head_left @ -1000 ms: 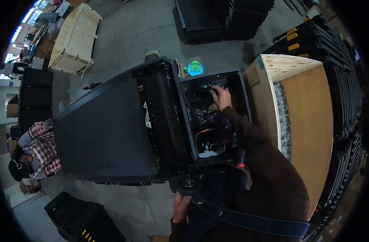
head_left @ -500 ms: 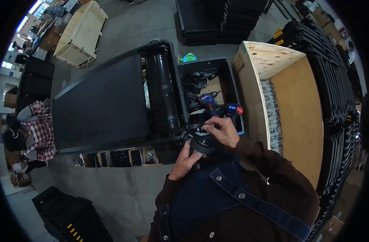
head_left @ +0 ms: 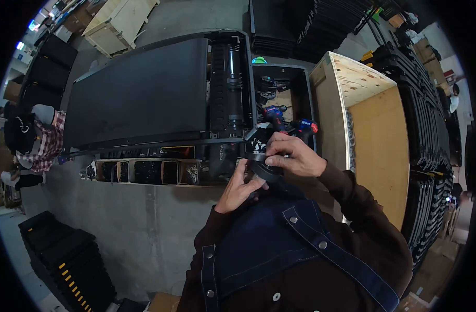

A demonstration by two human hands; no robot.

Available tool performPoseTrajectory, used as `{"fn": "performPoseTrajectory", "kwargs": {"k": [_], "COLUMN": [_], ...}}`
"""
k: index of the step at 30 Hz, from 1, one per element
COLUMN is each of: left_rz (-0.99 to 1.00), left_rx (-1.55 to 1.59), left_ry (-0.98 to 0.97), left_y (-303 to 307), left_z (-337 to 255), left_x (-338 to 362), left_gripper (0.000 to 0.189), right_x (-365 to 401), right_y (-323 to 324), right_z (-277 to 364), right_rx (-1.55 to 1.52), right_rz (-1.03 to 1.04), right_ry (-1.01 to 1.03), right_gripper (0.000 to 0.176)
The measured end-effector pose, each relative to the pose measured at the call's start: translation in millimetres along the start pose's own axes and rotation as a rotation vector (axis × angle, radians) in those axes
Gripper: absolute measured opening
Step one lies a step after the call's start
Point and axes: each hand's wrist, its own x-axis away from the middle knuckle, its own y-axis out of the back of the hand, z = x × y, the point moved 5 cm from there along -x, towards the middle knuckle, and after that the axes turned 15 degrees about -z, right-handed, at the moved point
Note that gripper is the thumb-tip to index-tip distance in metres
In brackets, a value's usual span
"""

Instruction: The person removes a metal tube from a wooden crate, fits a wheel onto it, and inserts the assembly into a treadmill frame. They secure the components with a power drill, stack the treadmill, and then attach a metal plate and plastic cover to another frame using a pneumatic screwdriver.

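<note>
My left hand [head_left: 238, 190] is closed around the lower left side of a roll of black tape [head_left: 266, 172], held in front of my apron. My right hand [head_left: 300, 158] pinches at the top of the roll, where a loop of black strip stands up. The fingertips hide part of the strip. Just beyond my hands is the near corner of a long black machine frame [head_left: 247, 136] with a wide belt [head_left: 139, 88] and a dark roller [head_left: 231, 88]. Two blue-and-red power tools, one a cordless drill [head_left: 274, 111], lie past my right hand.
A dark bin [head_left: 311, 93] holds the tools and black parts. An open wooden crate [head_left: 375, 156] stands at right, beside stacked black panels [head_left: 427, 125]. Small-parts trays [head_left: 170, 172] line the machine's near side. A person in a checked shirt [head_left: 50, 151] is at far left.
The view has shifted, so the machine sits higher and further right. My hands stay on the roll, which is now tilted differently, with the strip loop showing more clearly.
</note>
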Motion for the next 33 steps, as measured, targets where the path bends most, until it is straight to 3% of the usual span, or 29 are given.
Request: {"fn": "performPoseTrajectory", "kwargs": {"k": [2,3,7,9,13,15,19,21,24,25,26,28,29,31,33], "left_rz": [-0.069,-0.128,-0.175,-0.228,-0.158,0.000,-0.023,-0.153,-0.344,-0.362,-0.372,-0.324,-0.285,-0.235,-0.368], "left_rx": [0.007,0.001,0.102,0.135,0.209,0.381,0.551,0.427,0.226,0.141,0.125,-0.128,-0.354,-0.734,-0.986], "left_ry": [-0.086,-0.162,-0.080,0.029,0.008,-0.061,0.070,0.056,-0.076,-0.041,-0.058,-0.280,-0.242,-0.141,-0.548], "left_y": [9,13,25,30,31,26,39,44,47,52,55,53,49,46,36], "left_z": [11,8,-3,-6,-7,-15,-11,-24,-61,-77,-87,-114,-136,-193,-244], "left_x": [0,1,19,25,28,27,6,-6,-36,-49,-70,-120,-143,-191,-234], "left_gripper": [0.060,0.060,0.063,0.067,0.072,0.073,0.070,0.069,0.062,0.061,0.061,0.060,0.058,0.053,0.052], "right_x": [9,13,27,32,37,27,-1,-16,-39,-53,-73,-113,-135,-185,-235], "right_y": [-8,-15,-37,-40,-50,-48,-42,-22,1,13,22,34,37,61,86], "right_z": [49,63,63,44,-4,-16,-35,-5,8,14,18,28,20,-5,-29], "right_rx": [0.069,0.203,0.214,0.387,0.315,0.031,-0.004,0.274,0.107,0.145,0.133,0.110,0.019,-0.127,-0.271], "right_rz": [-0.171,-0.135,-0.149,-0.203,-0.282,-0.305,-0.244,-0.220,-0.340,-0.343,-0.348,-0.375,-0.330,-0.442,-0.573], "right_ry": [0.342,0.434,0.308,0.116,0.055,0.139,0.118,0.270,0.258,0.236,0.258,0.372,0.350,0.271,0.139], "right_gripper": [0.016,0.015,0.016,0.026,0.035,0.045,0.049,0.049,0.045,0.060,0.060,0.078,0.084,0.078,0.065]}}
